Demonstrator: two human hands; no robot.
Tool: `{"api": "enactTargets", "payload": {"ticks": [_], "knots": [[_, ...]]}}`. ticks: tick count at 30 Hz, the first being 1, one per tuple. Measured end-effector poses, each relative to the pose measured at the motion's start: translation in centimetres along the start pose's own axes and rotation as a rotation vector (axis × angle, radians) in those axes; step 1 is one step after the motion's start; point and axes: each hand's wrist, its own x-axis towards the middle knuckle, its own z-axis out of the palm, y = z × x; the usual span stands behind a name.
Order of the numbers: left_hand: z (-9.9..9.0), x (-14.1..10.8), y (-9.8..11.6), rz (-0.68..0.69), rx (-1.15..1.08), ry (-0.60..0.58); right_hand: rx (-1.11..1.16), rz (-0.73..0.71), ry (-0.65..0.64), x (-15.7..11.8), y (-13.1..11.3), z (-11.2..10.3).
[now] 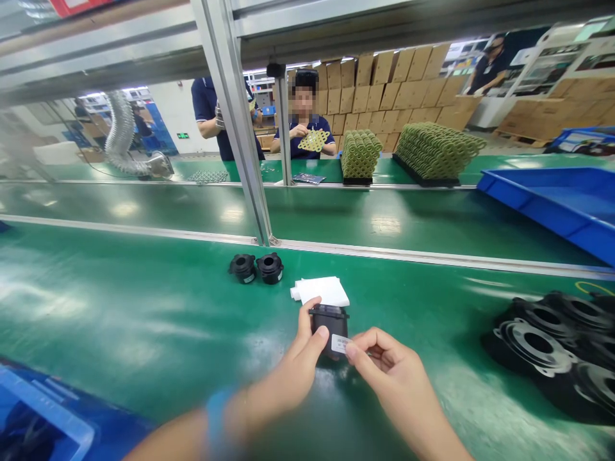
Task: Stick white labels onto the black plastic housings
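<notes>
The print on the small white label (340, 344) is too blurred to read. A green workbench (144, 320) fills the view, with stacked cardboard boxes (379, 89) and a seated co-worker (305, 118) beyond a metal frame (235, 109), a blue tray (552, 205) at two o'clock, black flanged rings (538, 346) at three o'clock, and two round black parts (255, 269) at eleven o'clock. Mid-bench, just before a white sheet (321, 290), the left hand (298, 365) grips a black part (329, 323), thumb on its near face, while the right hand (389, 368) pinches the label narrowly against it.
</notes>
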Motion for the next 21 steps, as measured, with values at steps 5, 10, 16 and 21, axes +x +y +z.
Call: {"api": "enactTargets", "payload": {"ticks": [5,10,16,21], "knots": [[0.1,-0.1,0.1,0.005,0.008,0.017,-0.002,0.003,0.029,-0.1,-0.2,0.2],[0.0,-0.2,0.1,0.004,0.012,0.022,-0.011,-0.013,0.016,-0.1,-0.2,0.1],[0.0,-0.2,0.2,0.000,0.015,0.027,-0.010,-0.009,0.036,-0.4,-1.0,0.3],[0.1,-0.3,0.2,-0.001,0.021,0.031,-0.016,-0.007,0.051,-0.4,-1.3,0.4]]}}
